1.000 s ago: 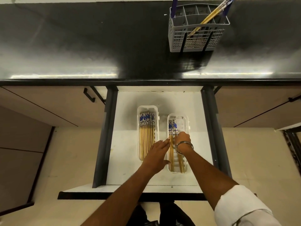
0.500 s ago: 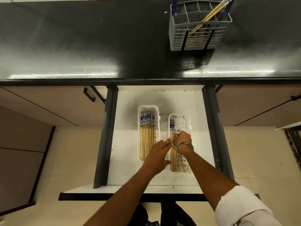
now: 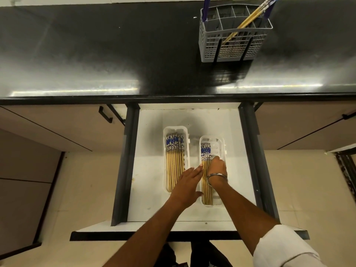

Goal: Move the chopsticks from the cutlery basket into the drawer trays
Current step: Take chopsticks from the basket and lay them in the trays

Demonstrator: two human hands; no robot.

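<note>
A grey cutlery basket (image 3: 234,49) stands on the black counter at the back right, with a few chopsticks (image 3: 250,17) leaning in it. In the open white drawer (image 3: 150,189) lie two white trays. The left tray (image 3: 175,130) holds several yellow chopsticks with blue-patterned tops (image 3: 174,160). The right tray (image 3: 221,143) holds several more chopsticks (image 3: 205,151) along its left side. My left hand (image 3: 187,186) lies flat with straight fingers between the trays, touching the right tray's left edge. My right hand (image 3: 217,167), a metal bangle on its wrist, rests curled over the chopsticks in the right tray.
The black counter (image 3: 96,54) spans the top of the view. Dark drawer rails (image 3: 123,166) flank the drawer. Beige cabinet fronts with black handles (image 3: 105,117) sit on both sides. The drawer's front edge (image 3: 173,227) is nearest me.
The chopsticks in the right tray have been pushed together toward its left side. Both hands stay at the tray, shifted only slightly.
</note>
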